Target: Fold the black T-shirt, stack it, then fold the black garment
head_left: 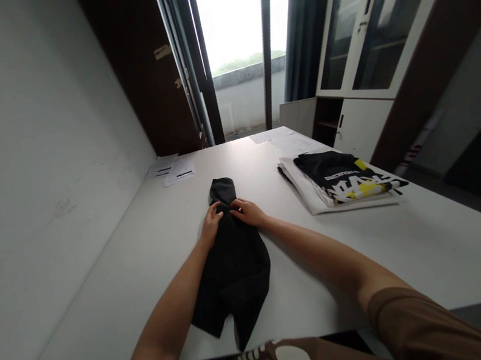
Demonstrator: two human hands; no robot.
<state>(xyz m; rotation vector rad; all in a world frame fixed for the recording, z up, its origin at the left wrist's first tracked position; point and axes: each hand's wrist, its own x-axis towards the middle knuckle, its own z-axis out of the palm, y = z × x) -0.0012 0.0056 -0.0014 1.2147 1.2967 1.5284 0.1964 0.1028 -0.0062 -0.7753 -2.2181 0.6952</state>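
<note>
A black garment (240, 260) lies lengthwise on the white table (117, 299) in front of me. Its far end is narrow and bunched, and its near end splits into two points close to the table's front edge. My left hand (212, 224) is on the left side of the narrow part, fingers curled onto the cloth. From the right, my right hand (249, 211) pinches the fabric just across from it. Small folds show between the two hands. The exact kind of garment cannot be made out.
A stack of folded clothes (337, 179), black with white and yellow print over white, lies at the right. Paper sheets (177, 171) rest at the far left, with more paper (290, 144) at the far edge. A wall (37, 177) borders the left side.
</note>
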